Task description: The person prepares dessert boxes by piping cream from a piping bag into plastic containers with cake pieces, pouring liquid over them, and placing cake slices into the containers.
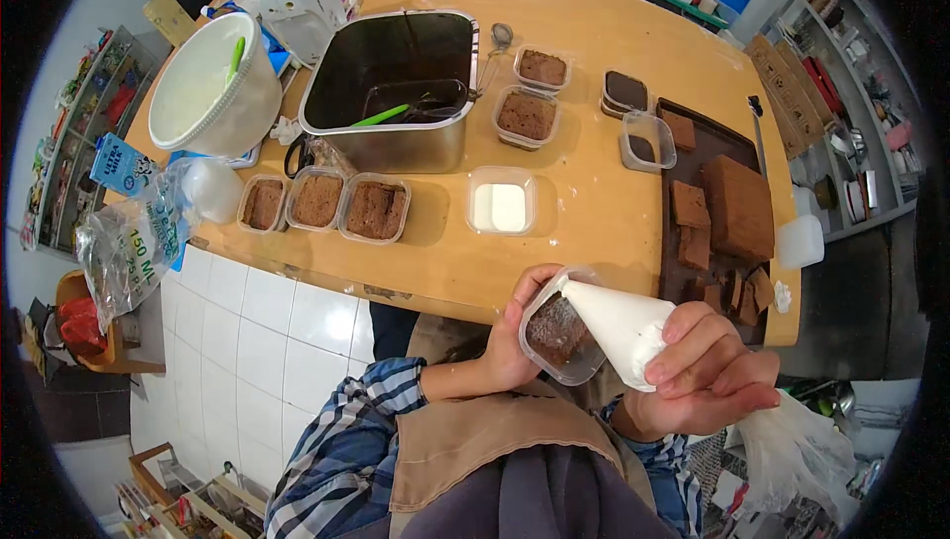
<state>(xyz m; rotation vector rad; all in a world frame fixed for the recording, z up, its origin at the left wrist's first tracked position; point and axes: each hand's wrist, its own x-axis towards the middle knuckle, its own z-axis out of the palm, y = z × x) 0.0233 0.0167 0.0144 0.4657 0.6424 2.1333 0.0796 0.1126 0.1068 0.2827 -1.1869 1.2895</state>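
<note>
My left hand (512, 339) grips a clear plastic tub (584, 369) just off the table's front edge, tilted toward me. Brown cake (556, 329) with a pale dusting fills part of it. In my right hand (708, 371) is a piping bag (618, 326) full of white cream, squeezed between the fingers. The bag's tip lies at the tub's far rim, over the inside edge. On the table beyond them stands another tub (503, 173) topped with smooth white cream.
Cake-filled tubs (374, 208) line the front left, with more at the back middle. A metal pan of dark sauce (416, 143) and a white bowl (213, 84) stand left. At right, a dark tray (676, 277) holds cake pieces; a nearly empty tub (648, 141) touches its edge.
</note>
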